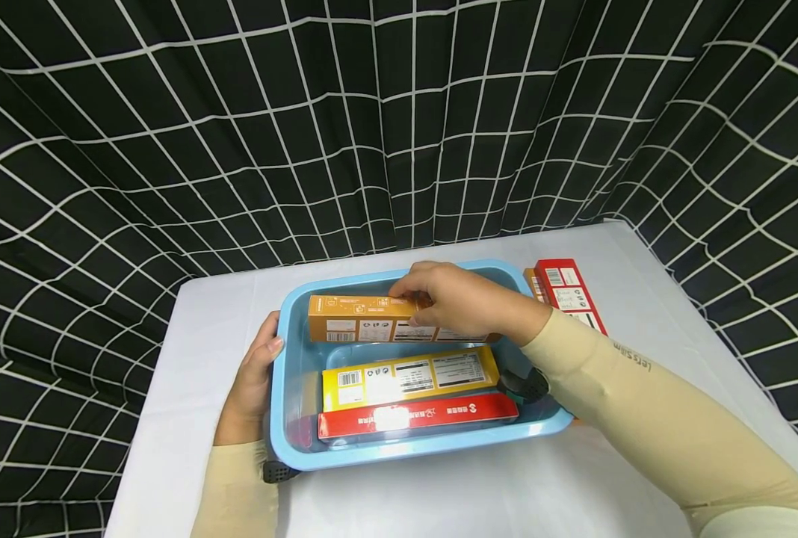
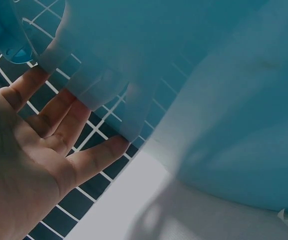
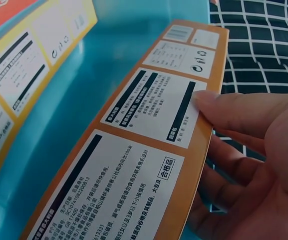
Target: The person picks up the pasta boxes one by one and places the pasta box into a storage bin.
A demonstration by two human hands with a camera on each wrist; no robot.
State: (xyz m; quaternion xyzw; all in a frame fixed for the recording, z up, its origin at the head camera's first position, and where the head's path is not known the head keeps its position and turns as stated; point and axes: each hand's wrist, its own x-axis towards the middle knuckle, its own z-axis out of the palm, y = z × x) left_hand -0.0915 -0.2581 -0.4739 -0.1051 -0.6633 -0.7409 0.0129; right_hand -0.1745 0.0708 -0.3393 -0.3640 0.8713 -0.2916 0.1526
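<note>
My right hand (image 1: 449, 299) pinches an orange box (image 1: 352, 329) by its upper edge, thumb on the labelled face and fingers behind. The box stands on its long side along the far wall inside a light blue plastic bin (image 1: 399, 448). In the right wrist view the thumb presses on the white labels. My left hand (image 1: 254, 381) touches the bin's left wall from outside, its fingers (image 2: 101, 155) extended against the blue plastic. A yellow box (image 1: 412, 377) and a red box (image 1: 419, 417) lie side by side in the near half of the bin.
To the right of the bin, another red box (image 1: 570, 291) and an orange box (image 1: 532, 284) lie on the white tabletop (image 1: 204, 321), partly hidden by the right forearm. Dark bin handles (image 1: 527, 385) sit at the ends. A black curtain with a white grid (image 1: 345, 134) surrounds the table.
</note>
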